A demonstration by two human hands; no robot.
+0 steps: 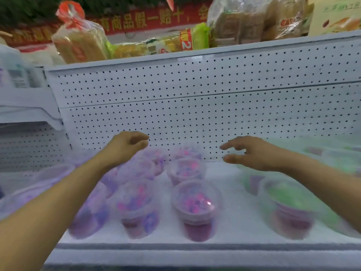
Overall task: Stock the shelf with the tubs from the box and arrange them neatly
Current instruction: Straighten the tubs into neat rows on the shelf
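Forearms nearest the lens; both reach over the shelf [230,222]. Purple tubs [196,208] stand upright in rows at centre-left, long axis vertical, lids up; green tubs [289,208] at right. Left hand [127,145] and right hand [252,151]: fingers loosely spread, holding nothing. Risk: a forearm sweeping low could topple front tubs.

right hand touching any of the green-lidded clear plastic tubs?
Cannot tell. In the head view the right hand overlaps the green-lidded clear plastic tubs at the shelf's right side, holding nothing, but motion blur hides any gap or contact.
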